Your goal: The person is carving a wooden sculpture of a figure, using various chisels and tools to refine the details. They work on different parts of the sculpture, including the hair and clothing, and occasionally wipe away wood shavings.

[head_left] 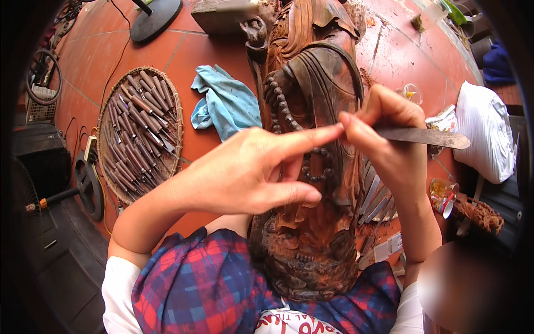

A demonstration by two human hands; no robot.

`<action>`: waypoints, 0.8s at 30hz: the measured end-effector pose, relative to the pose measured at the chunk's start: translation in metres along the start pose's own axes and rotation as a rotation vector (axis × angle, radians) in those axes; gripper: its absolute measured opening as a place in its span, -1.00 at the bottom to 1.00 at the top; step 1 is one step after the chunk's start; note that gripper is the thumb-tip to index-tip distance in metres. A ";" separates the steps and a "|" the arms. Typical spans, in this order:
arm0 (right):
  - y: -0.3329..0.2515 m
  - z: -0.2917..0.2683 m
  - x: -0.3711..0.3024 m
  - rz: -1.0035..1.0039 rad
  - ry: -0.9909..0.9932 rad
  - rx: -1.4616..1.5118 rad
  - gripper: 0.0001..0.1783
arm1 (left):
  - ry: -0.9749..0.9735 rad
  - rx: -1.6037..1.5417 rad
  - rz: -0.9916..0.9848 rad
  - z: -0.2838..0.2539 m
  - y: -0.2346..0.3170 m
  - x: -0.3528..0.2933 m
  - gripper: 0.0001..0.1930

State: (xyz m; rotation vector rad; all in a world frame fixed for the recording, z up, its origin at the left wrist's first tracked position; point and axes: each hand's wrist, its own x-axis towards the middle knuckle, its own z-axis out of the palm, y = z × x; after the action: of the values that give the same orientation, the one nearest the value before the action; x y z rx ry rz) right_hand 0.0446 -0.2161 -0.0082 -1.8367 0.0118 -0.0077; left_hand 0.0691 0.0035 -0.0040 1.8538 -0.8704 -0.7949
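Note:
A carved wooden statue (317,83) with robe folds and a string of beads stands between my legs, its base near my lap. Over it, my right hand (392,125) pinches a flat dark metal blade (431,137), whose rounded end sticks out to the right; its other end is hidden by my fingers. My left hand (250,167) is open, with the index finger stretched out to the fingertips of my right hand. The left thumb points right, and the other left fingers curl loosely with nothing visible in them.
A round woven basket (177,133) of wooden-handled carving tools lies at the left, beside a blue cloth (222,100). Several flat blades (375,200) lie right of the statue. Farther right are a white sack (484,133) and a tipped container (443,199). A fan base (157,21) stands far left.

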 end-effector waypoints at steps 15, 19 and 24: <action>-0.006 -0.016 -0.001 -0.084 -0.112 -0.023 -0.68 | -0.024 0.021 0.006 -0.001 0.005 -0.006 -0.18; -0.014 -0.031 -0.001 -0.030 -0.159 0.277 -0.76 | 0.177 -0.074 -0.045 -0.003 0.024 -0.014 -0.20; 0.006 -0.054 0.007 0.160 -0.317 0.358 -0.71 | -0.052 0.127 0.127 0.004 0.017 -0.021 -0.42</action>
State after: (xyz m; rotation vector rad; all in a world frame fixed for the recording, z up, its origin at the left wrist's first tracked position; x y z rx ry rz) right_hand 0.0507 -0.2694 0.0004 -1.4578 -0.0617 0.3711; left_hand 0.0502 0.0133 0.0138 1.8740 -1.0824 -0.7261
